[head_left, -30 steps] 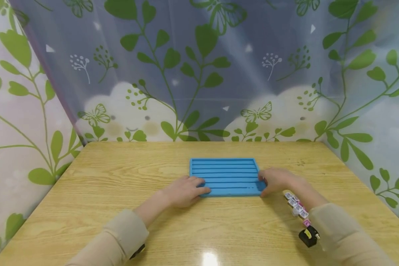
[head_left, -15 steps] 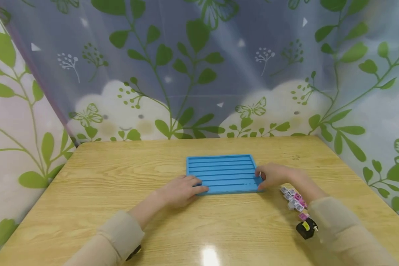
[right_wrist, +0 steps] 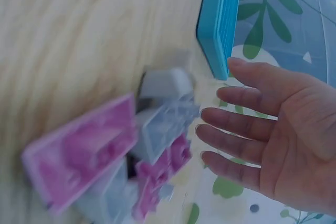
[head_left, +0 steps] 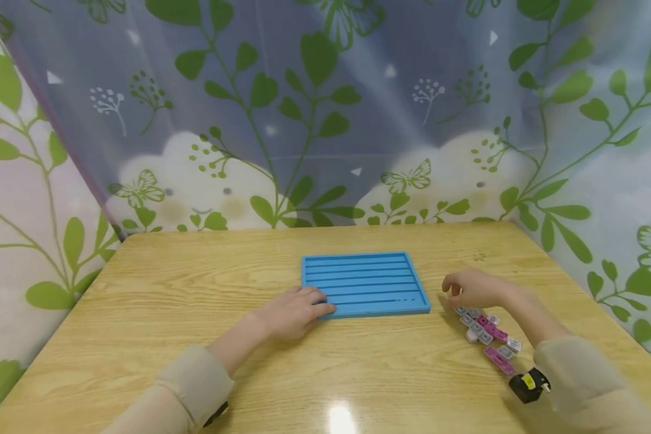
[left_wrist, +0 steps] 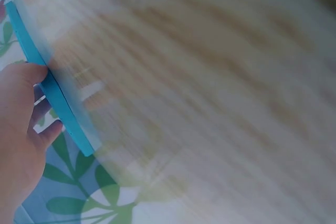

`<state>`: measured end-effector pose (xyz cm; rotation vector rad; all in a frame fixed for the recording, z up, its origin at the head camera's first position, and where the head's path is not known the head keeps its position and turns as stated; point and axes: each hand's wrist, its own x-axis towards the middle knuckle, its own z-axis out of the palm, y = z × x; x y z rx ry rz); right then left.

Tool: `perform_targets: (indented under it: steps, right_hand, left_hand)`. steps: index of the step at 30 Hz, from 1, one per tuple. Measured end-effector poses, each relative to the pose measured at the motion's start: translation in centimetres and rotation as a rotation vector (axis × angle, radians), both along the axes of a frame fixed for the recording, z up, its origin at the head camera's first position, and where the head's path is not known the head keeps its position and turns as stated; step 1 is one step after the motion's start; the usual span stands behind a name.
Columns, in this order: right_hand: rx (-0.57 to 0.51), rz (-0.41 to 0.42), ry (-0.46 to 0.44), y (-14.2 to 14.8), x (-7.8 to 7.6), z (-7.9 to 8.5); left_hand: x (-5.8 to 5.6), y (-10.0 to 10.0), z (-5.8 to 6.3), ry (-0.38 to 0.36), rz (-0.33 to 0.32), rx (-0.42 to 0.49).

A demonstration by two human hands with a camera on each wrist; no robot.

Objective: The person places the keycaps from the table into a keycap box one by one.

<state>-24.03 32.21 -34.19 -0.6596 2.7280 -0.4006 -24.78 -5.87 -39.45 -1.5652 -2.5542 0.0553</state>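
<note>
A blue keycap tray [head_left: 363, 280] with raised rows lies flat on the table. My left hand [head_left: 295, 312] holds its near left corner, the thumb at the front edge and the fingers over the side. In the left wrist view, that hand [left_wrist: 26, 95] is along the tray's blue edge [left_wrist: 65, 106]. To the right of the tray, my right hand [head_left: 477, 288] hovers with nothing in it, its fingers loosely bent. A loose pile of grey and pink keycaps [head_left: 480, 325] lies just below that hand; the right wrist view shows a long pink keycap [right_wrist: 84, 150] near the camera.
The wooden table [head_left: 195, 265] runs back to a patterned cloth backdrop [head_left: 239, 120]. A black wrist device [head_left: 528, 384] sits at the right cuff, close to the pile's near end.
My right hand has let go of the tray's right edge and moved right, over the keycaps. More of the keycaps shows now. The left hand stays at the tray's corner.
</note>
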Motion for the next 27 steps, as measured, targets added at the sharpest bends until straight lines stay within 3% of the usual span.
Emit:
perform_targets:
  steps: [11,20,27]
  right_hand:
    - [0.04,-0.051,-0.026,1.3,1.6,-0.5]
    - [0.047,-0.053,-0.056,1.1,1.9,-0.7]
    - [0.05,-0.069,-0.067,1.2,1.6,-0.7]
  left_hand:
    - [0.1,0.2,-0.3,0.007,0.007,-0.002]
    - [0.0,0.0,-0.5,0.016,-0.01,0.016]
    - [0.1,0.0,-0.2,-0.003,0.017,0.006]
